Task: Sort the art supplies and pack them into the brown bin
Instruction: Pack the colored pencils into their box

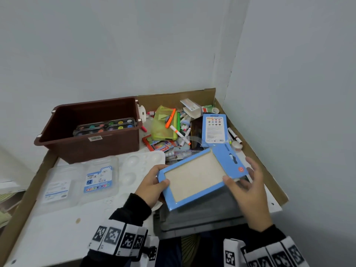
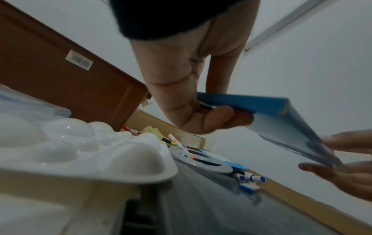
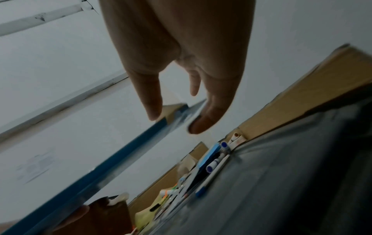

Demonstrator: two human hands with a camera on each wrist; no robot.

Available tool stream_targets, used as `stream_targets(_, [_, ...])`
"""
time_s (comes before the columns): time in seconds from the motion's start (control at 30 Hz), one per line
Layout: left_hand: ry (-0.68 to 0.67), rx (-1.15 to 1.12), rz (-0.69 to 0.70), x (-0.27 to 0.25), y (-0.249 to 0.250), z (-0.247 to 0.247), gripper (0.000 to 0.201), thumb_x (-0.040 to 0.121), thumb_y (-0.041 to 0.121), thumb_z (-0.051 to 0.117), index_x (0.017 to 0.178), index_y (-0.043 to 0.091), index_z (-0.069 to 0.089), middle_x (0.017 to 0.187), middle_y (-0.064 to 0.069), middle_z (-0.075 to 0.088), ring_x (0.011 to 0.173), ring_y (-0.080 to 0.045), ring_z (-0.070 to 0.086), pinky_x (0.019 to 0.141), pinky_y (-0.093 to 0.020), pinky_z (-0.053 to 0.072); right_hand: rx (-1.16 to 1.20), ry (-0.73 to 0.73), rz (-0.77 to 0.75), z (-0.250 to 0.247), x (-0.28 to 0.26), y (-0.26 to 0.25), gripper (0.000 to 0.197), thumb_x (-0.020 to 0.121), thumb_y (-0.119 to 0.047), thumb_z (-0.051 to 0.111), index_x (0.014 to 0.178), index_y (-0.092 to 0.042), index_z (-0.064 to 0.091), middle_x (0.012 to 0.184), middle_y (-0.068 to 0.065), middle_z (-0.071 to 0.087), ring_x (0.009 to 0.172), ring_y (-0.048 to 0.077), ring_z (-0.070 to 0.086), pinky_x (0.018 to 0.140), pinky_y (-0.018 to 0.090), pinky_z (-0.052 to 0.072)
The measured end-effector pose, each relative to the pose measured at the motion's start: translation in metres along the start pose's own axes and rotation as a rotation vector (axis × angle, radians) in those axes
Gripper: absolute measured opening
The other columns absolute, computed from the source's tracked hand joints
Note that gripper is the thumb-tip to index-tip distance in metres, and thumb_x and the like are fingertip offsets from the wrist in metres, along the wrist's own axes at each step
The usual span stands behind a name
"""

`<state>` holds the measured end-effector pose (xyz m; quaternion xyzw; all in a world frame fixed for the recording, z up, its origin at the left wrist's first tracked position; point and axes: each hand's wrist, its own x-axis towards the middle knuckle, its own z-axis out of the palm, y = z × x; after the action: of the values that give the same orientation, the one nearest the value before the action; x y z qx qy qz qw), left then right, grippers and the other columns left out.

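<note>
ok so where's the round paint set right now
In the head view the paint set lies inside the brown bin on the left side, with the yellow-green pouch outside the bin to its right.

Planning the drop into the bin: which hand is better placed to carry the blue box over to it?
Left. The left hand grips the blue box, thumb on top, and the brown bin stands on that side. The right hand only pinches the far corner and would likely have to cross over.
</note>
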<state>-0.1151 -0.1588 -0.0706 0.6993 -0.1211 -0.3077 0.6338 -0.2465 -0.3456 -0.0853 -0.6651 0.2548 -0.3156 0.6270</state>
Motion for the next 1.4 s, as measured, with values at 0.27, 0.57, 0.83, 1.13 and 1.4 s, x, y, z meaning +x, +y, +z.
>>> stream_targets(0.27, [0.032, 0.324, 0.034, -0.001, -0.022, 0.01, 0.026, 0.091, 0.008, 0.053, 0.11, 0.025, 0.049, 0.09, -0.003, 0.053, 0.073, -0.017, 0.054, 0.056, -0.023, 0.048, -0.02, 0.145, 0.044, -0.028, 0.002, 0.016, 0.019, 0.089, -0.01, 0.06, 0.098, -0.027, 0.059, 0.091, -0.006, 0.063, 0.069, -0.004, 0.064, 0.05, 0.015, 0.051])
stream_targets(0.57, [0.171, 0.794, 0.224, 0.007, -0.033, -0.003, 0.039, 0.083, 0.021, 0.064, 0.121, 0.024, 0.054, 0.136, -0.001, 0.046, 0.128, -0.016, 0.037, 0.104, -0.023, 0.025, -0.018, 0.232, 0.14, -0.041, 0.003, 0.032, 0.02, 0.086, 0.001, 0.061, 0.101, -0.011, 0.059, 0.079, 0.004, 0.057, 0.068, 0.02, 0.061, 0.043, 0.015, 0.05])
stream_targets(0.83, [-0.018, 1.115, 0.124, 0.004, -0.047, -0.007, 0.068, 0.081, 0.048, 0.06, 0.14, 0.035, 0.027, 0.156, 0.0, 0.007, 0.143, -0.015, 0.008, 0.115, -0.039, 0.014, -0.027, 0.099, 0.232, -0.026, -0.004, 0.047, 0.018, 0.086, 0.001, 0.06, 0.092, -0.015, 0.059, 0.088, 0.007, 0.065, 0.079, 0.018, 0.065, 0.051, 0.026, 0.056])
stream_targets(1.13, [0.017, 1.16, 0.105, 0.0, -0.057, -0.015, 0.052, 0.092, 0.043, 0.046, 0.14, 0.04, 0.027, 0.156, 0.001, -0.007, 0.143, -0.015, 0.001, 0.114, -0.039, 0.008, -0.065, 0.069, 0.3, -0.019, -0.006, 0.052, 0.015, 0.086, -0.001, 0.061, 0.096, -0.012, 0.056, 0.085, 0.008, 0.066, 0.078, 0.021, 0.066, 0.052, 0.027, 0.057])
stream_targets(1.4, [0.078, 1.073, 0.118, -0.004, -0.048, -0.019, 0.048, 0.092, 0.017, 0.044, 0.135, 0.036, 0.036, 0.156, 0.003, 0.008, 0.138, -0.016, 0.024, 0.114, -0.043, 0.018, -0.035, 0.092, 0.344, -0.015, -0.005, 0.055, 0.017, 0.087, 0.001, 0.059, 0.103, -0.003, 0.055, 0.092, 0.012, 0.065, 0.083, 0.023, 0.065, 0.051, 0.024, 0.056])
